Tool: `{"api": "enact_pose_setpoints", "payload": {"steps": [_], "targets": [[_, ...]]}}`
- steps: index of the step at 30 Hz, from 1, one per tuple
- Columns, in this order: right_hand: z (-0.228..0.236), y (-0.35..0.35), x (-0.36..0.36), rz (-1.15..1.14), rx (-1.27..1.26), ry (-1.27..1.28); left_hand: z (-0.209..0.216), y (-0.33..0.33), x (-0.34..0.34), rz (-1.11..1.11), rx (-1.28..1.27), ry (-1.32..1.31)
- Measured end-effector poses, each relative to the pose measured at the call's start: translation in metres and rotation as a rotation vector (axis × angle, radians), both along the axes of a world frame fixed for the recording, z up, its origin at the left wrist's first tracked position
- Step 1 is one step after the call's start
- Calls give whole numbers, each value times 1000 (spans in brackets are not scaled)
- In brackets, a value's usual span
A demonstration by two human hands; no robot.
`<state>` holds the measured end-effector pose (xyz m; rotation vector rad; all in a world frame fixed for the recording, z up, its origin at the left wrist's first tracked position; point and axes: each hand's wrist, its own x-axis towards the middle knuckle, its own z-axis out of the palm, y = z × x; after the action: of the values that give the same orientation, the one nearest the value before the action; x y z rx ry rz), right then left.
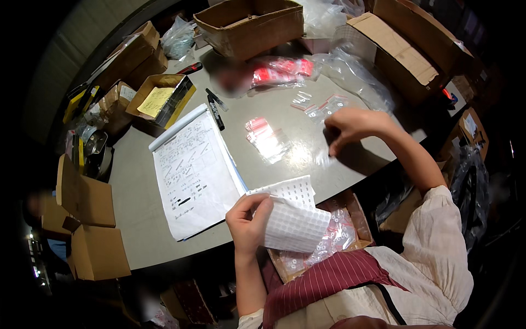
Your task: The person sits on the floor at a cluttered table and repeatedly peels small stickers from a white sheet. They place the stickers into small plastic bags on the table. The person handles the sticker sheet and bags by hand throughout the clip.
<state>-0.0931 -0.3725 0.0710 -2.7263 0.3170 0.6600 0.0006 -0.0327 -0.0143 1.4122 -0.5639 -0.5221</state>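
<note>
My left hand [249,222] is closed on sheets of small round stickers [298,223], thumb on top, above the table's near edge. One sheet carries rows of dark print; the other looks pale. My right hand [353,129] reaches over the table with curled fingers, fingertips down at the surface beside a faint clear plastic patch that looks like a small bag. What the fingertips pinch, if anything, is too small to make out. Just beyond that hand lie small clear zip bags [334,103] with red seals. Left of it is a stack of similar zip bags [266,137].
A notepad [192,170] with handwriting lies left, markers [215,111] beyond it. An open carton [318,247] of small bags sits below the near edge. Cardboard boxes [249,27] line the back, with red-marked packets [282,71] before them. An open box [90,219] stands left.
</note>
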Motion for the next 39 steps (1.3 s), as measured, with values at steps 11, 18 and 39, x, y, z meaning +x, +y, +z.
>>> {"api": "enact_pose_setpoints", "payload": {"steps": [11, 18, 39], "targets": [[-36, -48, 33, -48, 357, -560, 0, -1, 2, 5, -23, 33], [-52, -31, 41, 81, -52, -592, 0, 2, 2, 8, -37, 45], [-8, 128, 31, 396, 392, -534, 5, 2, 1, -119, 92, -267]]}}
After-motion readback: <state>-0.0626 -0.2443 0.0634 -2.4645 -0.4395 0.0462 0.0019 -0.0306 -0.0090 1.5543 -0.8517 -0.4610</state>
